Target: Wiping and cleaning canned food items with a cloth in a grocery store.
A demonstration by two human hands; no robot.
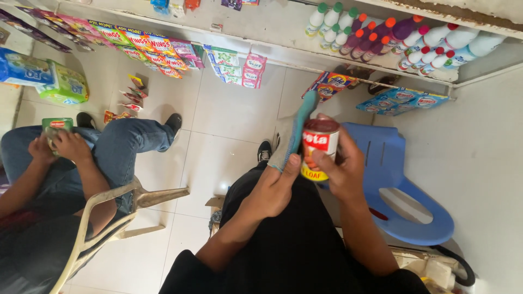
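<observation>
Fingers (pixel 327 159) of right hand (pixel 344 173) gripping sealed red can (pixel 320 142), left hand (pixel 277 188) holding cloth (pixel 297 128)

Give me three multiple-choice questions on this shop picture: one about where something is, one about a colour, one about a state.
1. Where is the blue plastic chair?
A. beside the person's right hand
B. on the shelf
C. under the co-worker

2. What colour is the cloth in the left hand?
A. yellow
B. teal and grey
C. red

3. How is the can held?
A. lying on the floor
B. standing on the chair
C. gripped in the right hand

Answers: 1 A, the chair stands just right of that hand. 2 B, teal edge on grey. 3 C, fingers wrap it.
</observation>
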